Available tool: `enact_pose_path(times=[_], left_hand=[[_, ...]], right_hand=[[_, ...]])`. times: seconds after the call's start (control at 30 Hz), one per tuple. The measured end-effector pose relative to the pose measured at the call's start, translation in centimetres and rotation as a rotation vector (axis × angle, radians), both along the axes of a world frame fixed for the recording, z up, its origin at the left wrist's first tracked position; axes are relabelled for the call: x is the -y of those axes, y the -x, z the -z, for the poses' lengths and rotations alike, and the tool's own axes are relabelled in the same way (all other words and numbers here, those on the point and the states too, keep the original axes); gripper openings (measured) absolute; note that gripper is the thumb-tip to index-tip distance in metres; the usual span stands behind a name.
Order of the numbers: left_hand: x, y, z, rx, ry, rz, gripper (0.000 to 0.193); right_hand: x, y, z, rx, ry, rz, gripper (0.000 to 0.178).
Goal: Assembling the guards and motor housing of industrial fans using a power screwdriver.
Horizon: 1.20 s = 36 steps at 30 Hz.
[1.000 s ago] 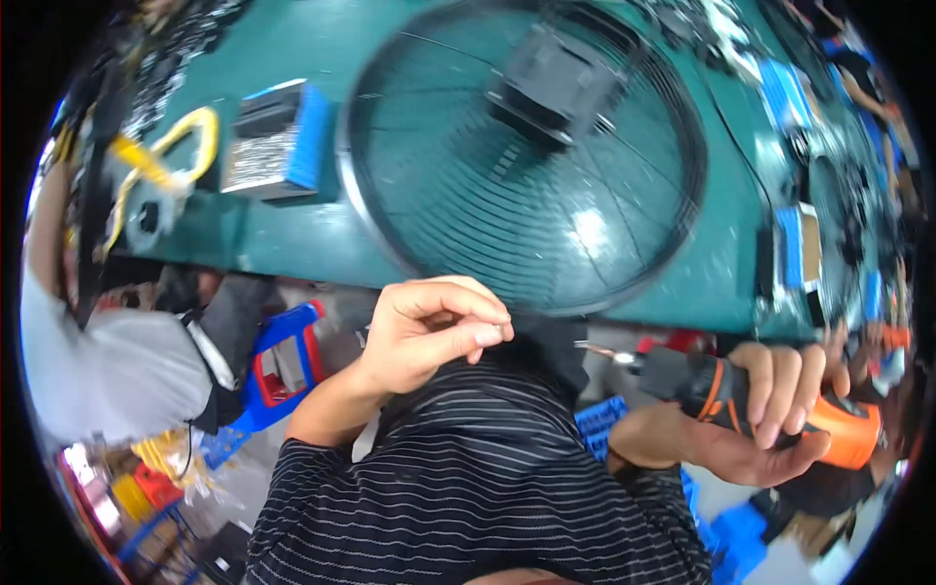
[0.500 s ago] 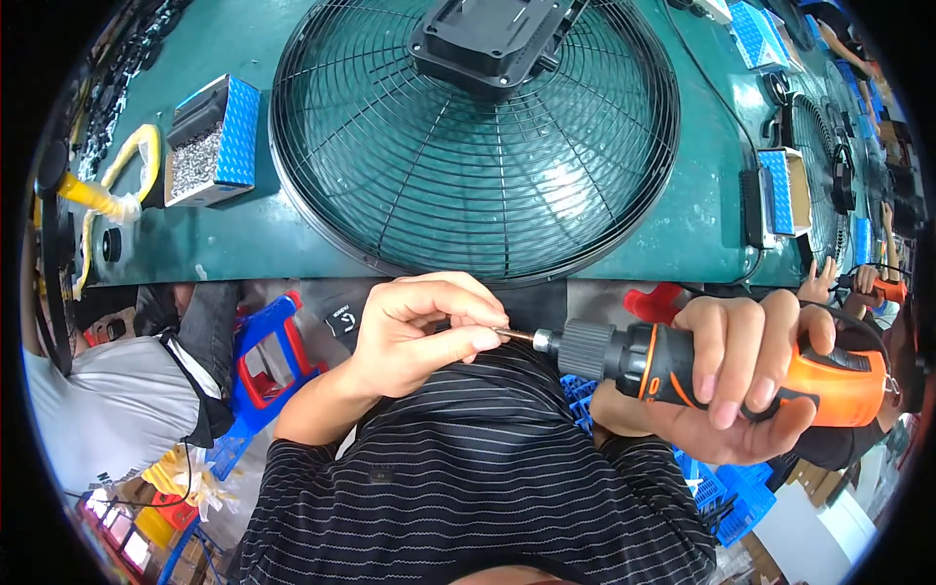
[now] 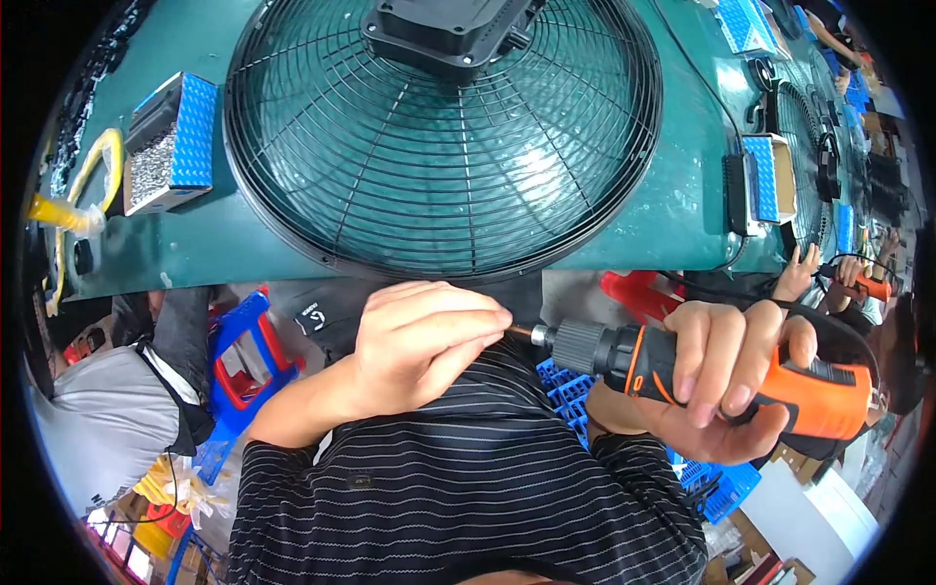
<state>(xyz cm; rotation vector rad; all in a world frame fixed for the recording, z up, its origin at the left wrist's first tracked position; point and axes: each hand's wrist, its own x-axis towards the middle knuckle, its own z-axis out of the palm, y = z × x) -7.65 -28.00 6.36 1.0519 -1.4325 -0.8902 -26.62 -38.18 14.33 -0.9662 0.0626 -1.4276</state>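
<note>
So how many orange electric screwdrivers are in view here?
2: one orange electric screwdriver in the wearer's right hand, another screwdriver in a co-worker's hand near the right edge. Others may be hidden there.

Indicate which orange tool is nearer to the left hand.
The drill in the right hand, bit at the left fingertips; a co-worker holds the other tool.

black short-sleeved shirt (image 3: 468, 468) with thin white stripes
the stripes curve across the front and continue onto the left sleeve (image 3: 268, 487) and right sleeve (image 3: 648, 463); a small dark rectangular patch (image 3: 360, 482) bears a tiny, unclear pale marking; left hand (image 3: 424, 341) and right hand (image 3: 726, 380) are bare.
</note>
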Motion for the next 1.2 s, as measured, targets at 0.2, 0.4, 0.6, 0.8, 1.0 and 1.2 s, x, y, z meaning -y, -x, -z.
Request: enact_pose_path(times=[0.2,0.4,0.6,0.8,1.0,1.2], left_hand=[[0.1,1.2,0.0,0.801,0.321,-0.445,0.039],[2.0,1.4,1.3,1.092,0.364,-0.641,0.049],[2.4,1.8,1.9,1.117,0.317,-0.702,0.046],[2.0,1.5,0.7,1.047,0.165,-0.617,0.05],[-0.2,-5.0,-1.3,1.0,-0.093,-0.421,0.081],[-0.8,-7.5,-1.1,0.988,-0.14,-0.398,0.07]], right_hand=[[0.5,1.6,0.5,-0.173,0.207,-0.057,0.048],[1.1,-0.1,1.3,-0.32,0.368,-0.043,0.047],[2.1,-0.6,1.2,-0.377,0.405,-0.126,0.049],[2.7,-2.4,-0.2,-0.548,0.37,-0.205,0.054],[3.2,-3.2,-0.5,-0.653,0.435,-0.338,0.053],[3.4,-3.6,-0.5,-0.655,0.475,-0.397,0.052]])
